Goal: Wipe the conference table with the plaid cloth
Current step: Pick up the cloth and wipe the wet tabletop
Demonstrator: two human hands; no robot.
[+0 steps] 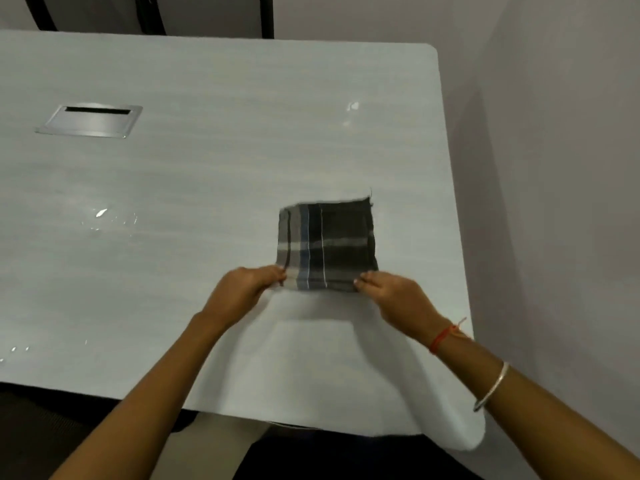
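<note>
Both hands' fingers [280, 271] pinch the plaid cloth [327, 245] on the pale conference table [207, 168].

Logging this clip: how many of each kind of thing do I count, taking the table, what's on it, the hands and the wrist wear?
conference table: 1
plaid cloth: 1
metal cable hatch: 1
hands: 2, left hand and right hand, each pinching a near cloth corner
right-wrist bands: 2, red thread and metal bangle
Total: 7
</note>
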